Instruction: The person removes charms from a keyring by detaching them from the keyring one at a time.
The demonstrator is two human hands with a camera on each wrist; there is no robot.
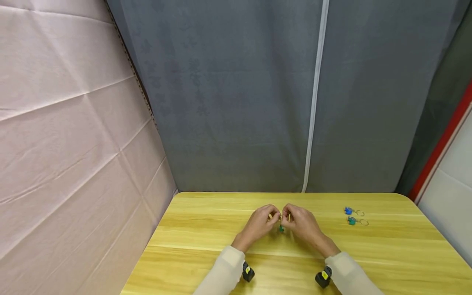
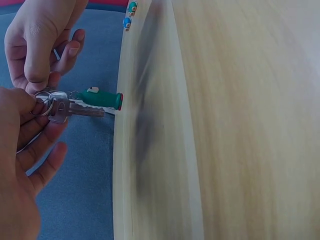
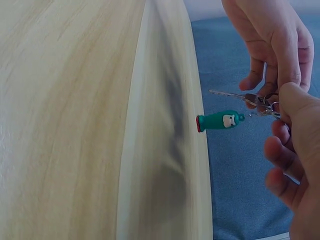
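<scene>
My left hand (image 1: 258, 223) and my right hand (image 1: 301, 223) meet above the table, both pinching one metal key ring (image 2: 46, 106) between thumb and fingers. Keys (image 2: 61, 108) hang from this ring, one with its toothed blade plainly visible. On a short chain beside them dangles a green figure-shaped keychain charm (image 3: 220, 121) with a white face patch and a red base. In the head view the charm shows small and low between the hands. Fingertips partly cover the ring, so whether it is pried apart cannot be told.
Toward the right of the wooden table (image 1: 206, 221) lie a blue figure keychain (image 1: 348, 210) and a teal-green one (image 1: 352, 221), each with a ring. A grey curtain (image 1: 236, 102) hangs behind the far edge. Pale cloth (image 1: 73, 143) lines the left side.
</scene>
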